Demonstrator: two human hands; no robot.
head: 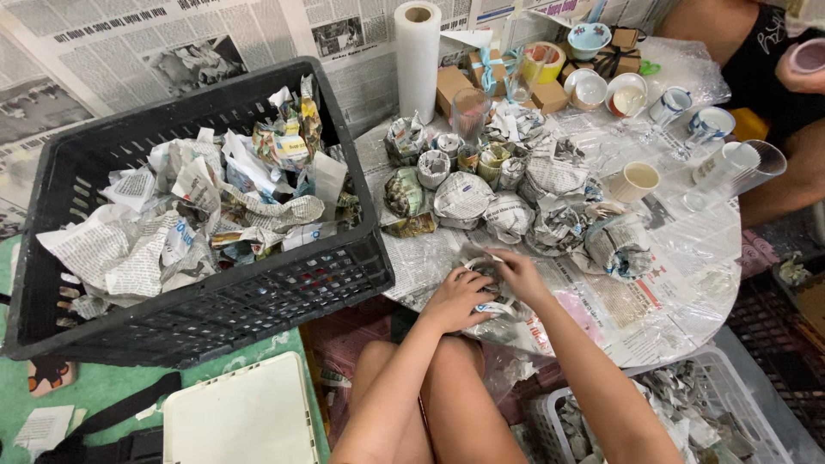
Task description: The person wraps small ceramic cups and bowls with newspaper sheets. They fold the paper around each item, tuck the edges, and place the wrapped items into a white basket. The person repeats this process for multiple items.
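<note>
Many newspaper-wrapped bundles sit behind the half-wrapped piece my left hand and right hand clasp together, while bare cups beyond wait unwrapped.

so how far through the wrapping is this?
Done: a cluster of newspaper-wrapped bundles on the table. In hand: left hand and right hand fold paper round one item. Left: bare cups and glasses at the far side, unwrapped.
</note>
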